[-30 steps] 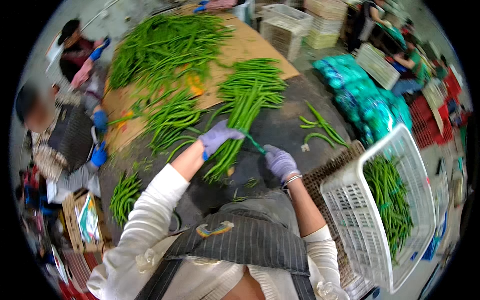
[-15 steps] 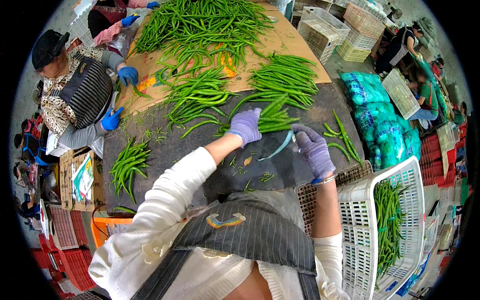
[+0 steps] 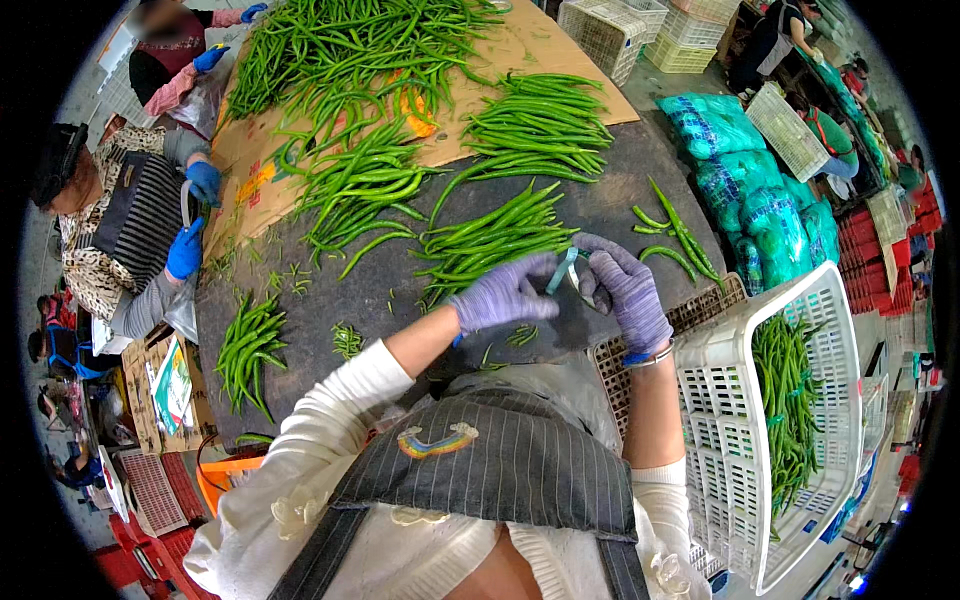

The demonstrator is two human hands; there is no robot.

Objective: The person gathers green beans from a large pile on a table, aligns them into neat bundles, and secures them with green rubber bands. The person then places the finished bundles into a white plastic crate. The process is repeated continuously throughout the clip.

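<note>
The left hand has let go of the peppers, lying untied just beyond it, and hangs half-open beside the teal strip the right hand pinches; blur hides any touch.

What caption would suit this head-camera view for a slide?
Gloved left hand and right hand, a teal strip between them, beside long green chili peppers on a dark tabletop.

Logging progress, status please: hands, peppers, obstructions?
Right hand holding teal tie; left hand alongside, contact unclear. Nearest green chili pepper pile just beyond, no tie visible. Nothing visibly blocking.
</note>
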